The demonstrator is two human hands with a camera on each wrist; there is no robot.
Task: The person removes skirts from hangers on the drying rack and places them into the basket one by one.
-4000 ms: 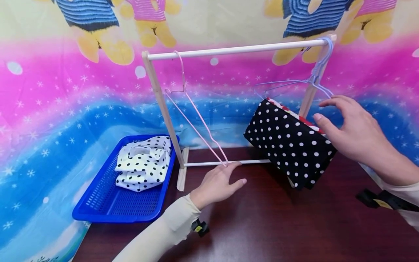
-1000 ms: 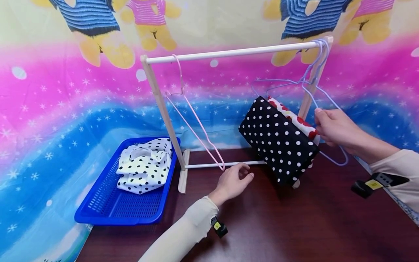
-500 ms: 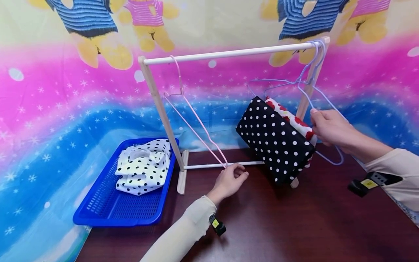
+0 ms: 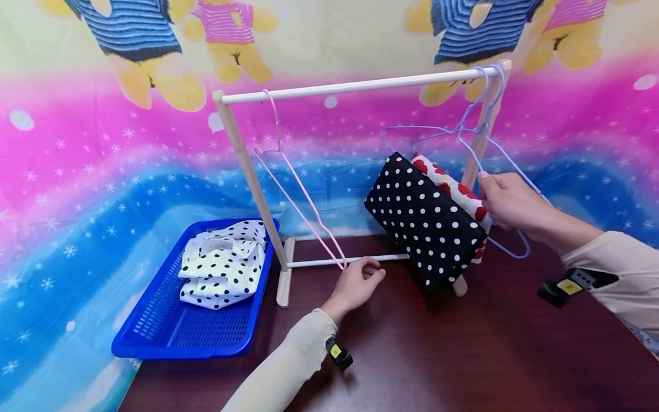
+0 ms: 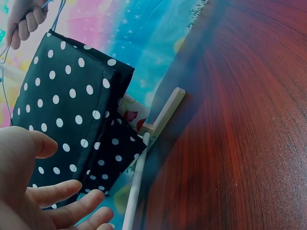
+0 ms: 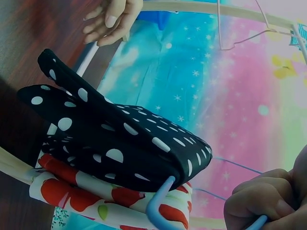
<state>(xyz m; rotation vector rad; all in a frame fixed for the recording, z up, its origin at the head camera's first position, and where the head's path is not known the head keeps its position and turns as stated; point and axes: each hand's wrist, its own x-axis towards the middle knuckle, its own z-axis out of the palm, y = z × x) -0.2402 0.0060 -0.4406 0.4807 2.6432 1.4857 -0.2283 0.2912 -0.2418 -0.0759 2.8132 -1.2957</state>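
My right hand (image 4: 509, 200) pinches the near side of a lavender wire hanger (image 6: 160, 206). Over that hanger hangs a folded black cloth with white dots (image 4: 427, 220), tilted down to the right. Behind it a white cloth with red flowers (image 4: 448, 184) hangs from a second lavender hanger. My left hand (image 4: 356, 285), fingers loosely bent and holding nothing, is beside the lower end of a bare pink hanger (image 4: 301, 186); whether they touch, I cannot tell. The left wrist view shows the left hand (image 5: 57, 201) in front of the dotted black cloth (image 5: 67, 100), apart from it.
A wooden rack with a white top bar (image 4: 355, 87) carries all the hangers. At left, a blue basket (image 4: 180, 352) contains a white cloth with black dots (image 4: 223, 263). Everything stands on a dark red-brown table (image 4: 412, 355) before a printed backdrop.
Four seconds ago my right hand was spread beside the lavender hangers; now it pinches one. More of the flowered cloth shows behind the black one. My left fingers have bent from straighter.
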